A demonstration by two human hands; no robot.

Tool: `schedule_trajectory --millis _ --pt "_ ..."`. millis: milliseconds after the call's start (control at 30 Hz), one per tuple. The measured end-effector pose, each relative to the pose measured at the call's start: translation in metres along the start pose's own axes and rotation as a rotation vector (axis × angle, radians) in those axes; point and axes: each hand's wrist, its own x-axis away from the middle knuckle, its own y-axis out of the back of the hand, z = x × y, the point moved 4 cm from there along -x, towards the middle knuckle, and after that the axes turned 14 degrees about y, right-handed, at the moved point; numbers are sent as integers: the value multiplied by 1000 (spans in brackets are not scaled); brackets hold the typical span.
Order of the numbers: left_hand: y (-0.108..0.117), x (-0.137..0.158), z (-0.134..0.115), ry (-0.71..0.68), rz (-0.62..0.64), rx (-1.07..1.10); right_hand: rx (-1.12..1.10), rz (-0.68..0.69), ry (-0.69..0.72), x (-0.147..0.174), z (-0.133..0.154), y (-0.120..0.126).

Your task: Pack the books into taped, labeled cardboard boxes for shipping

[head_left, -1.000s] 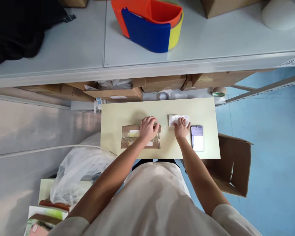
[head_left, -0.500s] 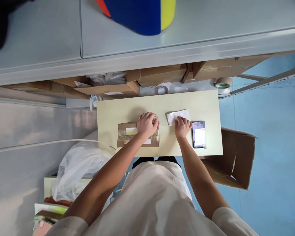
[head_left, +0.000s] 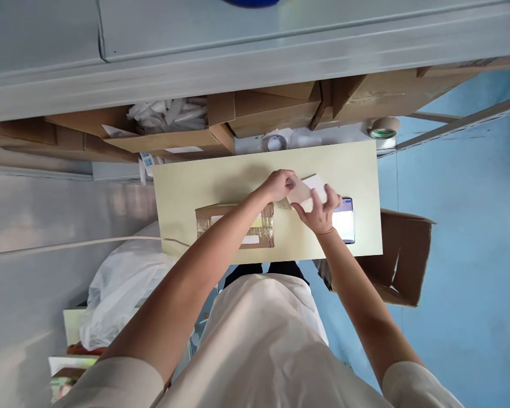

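Observation:
My left hand (head_left: 278, 185) is closed at the left end of some white paper (head_left: 301, 194), its fingers pinching an edge that looks lifted. Over the right side of the same paper, my right hand (head_left: 319, 211) has its thumb and fingers spread apart. A white piece (head_left: 316, 182) lies flat just behind the lifted part; whether it is a separate sheet I cannot tell. A taped cardboard box (head_left: 263, 229) with pale labels rests on the table, partly hidden under my left forearm. Right of my right hand lies a phone (head_left: 344, 224) with a lit screen.
The narrow pale table (head_left: 187, 181) backs onto a shelf with open cartons (head_left: 165, 141) and tape rolls (head_left: 276, 143). A grey ledge (head_left: 280, 51) juts above. An open carton (head_left: 408, 258) stands at the right; a clear plastic bag (head_left: 123, 283) and a cable (head_left: 89, 243) are left.
My left hand has left the taped box and moved right to the paper, gripping its edge. My right hand's fingers have spread. The view has shifted slightly.

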Motion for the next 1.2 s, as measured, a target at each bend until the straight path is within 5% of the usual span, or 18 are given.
schedule_trajectory --millis 167,333,400,567,733,867,1033,1200 --pt "15 15 11 157 139 417 -68 39 170 -3 11 -2" --pt "35 26 21 375 170 571 -35 -14 77 -2 24 -13" --pt "42 28 20 385 181 420 -59 10 101 -3 29 -15" --pt "62 29 2 226 -24 -202 -203 171 234 -12 25 -9" --pt "68 27 -21 33 93 -405 -294 238 198 -47 5 0" --pt "69 21 -22 56 59 -479 -270 293 219 -65 -1 2" --pt "62 14 -8 211 -23 -284 -94 241 -33 -22 -7 -5" --pt "50 16 2 382 174 180 -55 302 -216 16 7 -38"
